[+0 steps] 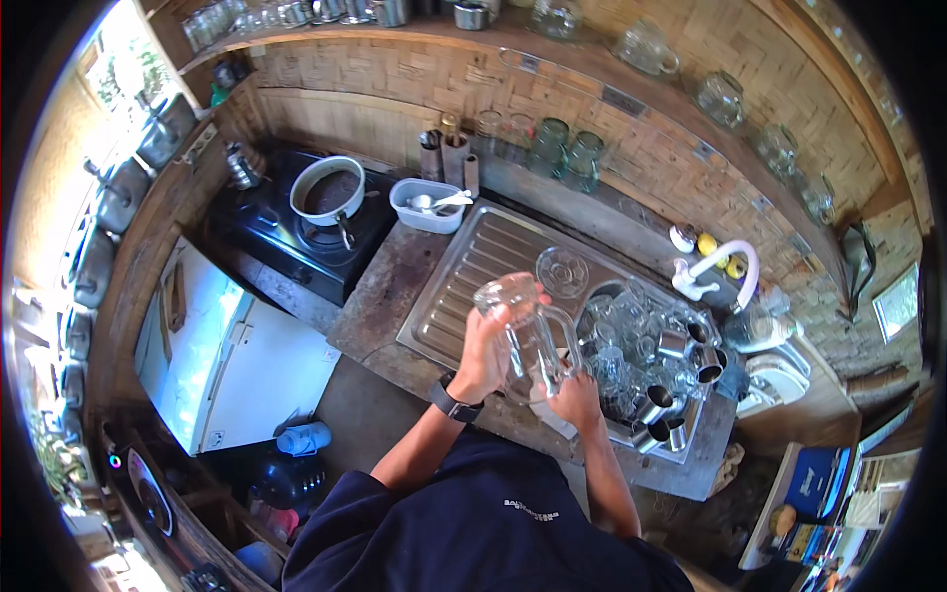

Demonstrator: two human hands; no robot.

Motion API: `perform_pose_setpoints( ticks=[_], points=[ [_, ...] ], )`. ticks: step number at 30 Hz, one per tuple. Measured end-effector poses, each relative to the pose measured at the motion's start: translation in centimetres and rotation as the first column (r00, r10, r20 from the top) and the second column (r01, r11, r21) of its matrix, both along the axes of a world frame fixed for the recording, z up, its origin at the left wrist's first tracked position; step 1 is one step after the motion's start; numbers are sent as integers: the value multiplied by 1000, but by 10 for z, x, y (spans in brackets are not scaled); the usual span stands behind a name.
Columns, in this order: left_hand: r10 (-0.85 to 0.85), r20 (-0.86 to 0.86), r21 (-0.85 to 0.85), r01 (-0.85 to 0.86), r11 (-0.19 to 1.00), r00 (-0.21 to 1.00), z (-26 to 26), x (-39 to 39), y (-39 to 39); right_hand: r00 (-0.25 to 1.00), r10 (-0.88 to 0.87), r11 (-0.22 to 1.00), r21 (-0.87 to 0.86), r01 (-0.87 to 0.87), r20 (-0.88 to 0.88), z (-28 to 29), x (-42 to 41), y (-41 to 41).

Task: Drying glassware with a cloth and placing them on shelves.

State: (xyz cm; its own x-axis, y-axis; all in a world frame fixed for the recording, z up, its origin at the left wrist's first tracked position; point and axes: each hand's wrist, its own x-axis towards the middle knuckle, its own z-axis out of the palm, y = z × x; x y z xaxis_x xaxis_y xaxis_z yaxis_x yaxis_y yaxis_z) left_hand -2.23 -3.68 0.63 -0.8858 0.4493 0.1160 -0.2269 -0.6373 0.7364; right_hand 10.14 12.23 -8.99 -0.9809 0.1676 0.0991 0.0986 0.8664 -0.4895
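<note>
A clear glass pitcher with a handle [529, 340] is held tilted over the near edge of the steel sink's drainboard [462, 274]. My left hand [484, 348] grips it near its narrower end, a dark watch on that wrist. My right hand [573, 396] is at its other end, below the handle, with a pale cloth [551, 414] partly hidden under the fingers. A round glass lid or dish [562, 271] lies on the drainboard beyond the pitcher. To the right, glasses [614, 370] and steel cups [656, 403] are heaped over the sink basin.
A white faucet [714, 266] rises behind the glasses. Left of the drainboard are a plastic tub with spoons [425, 214] and a black stove [259, 222] bearing a pot [328, 190]. Green glass jars [549, 148] stand along the wall, below a wooden shelf [473, 37] of glassware.
</note>
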Motion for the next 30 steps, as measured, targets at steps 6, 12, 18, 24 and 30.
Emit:
perform_pose_setpoints(
  ticks=[6, 12, 18, 24, 30],
  points=[
    [-91, -66, -105, 84, 991, 994, 14, 2, -7, 990, -131, 903, -420, 95, -58, 32, -14, 19],
    [-149, -243, -232, 92, 968, 958, 35, -8, -4, 957, -123, 485, -857, -172, -262, 162, -19, -6],
    [-180, -418, -284, 60, 957, 890, 97, -26, -8, 971, 22, 751, -637, -173, -238, 210, -34, -12],
    [50, -770, -274, -402, 874, 636, 165, -39, -11, 876, -134, 751, -624, -216, -463, 243, -62, -12],
    [-168, -965, -261, -668, 697, 201, 217, -43, -12, 702, -250, 787, -562, -253, -667, 308, -117, -2]
  ],
)
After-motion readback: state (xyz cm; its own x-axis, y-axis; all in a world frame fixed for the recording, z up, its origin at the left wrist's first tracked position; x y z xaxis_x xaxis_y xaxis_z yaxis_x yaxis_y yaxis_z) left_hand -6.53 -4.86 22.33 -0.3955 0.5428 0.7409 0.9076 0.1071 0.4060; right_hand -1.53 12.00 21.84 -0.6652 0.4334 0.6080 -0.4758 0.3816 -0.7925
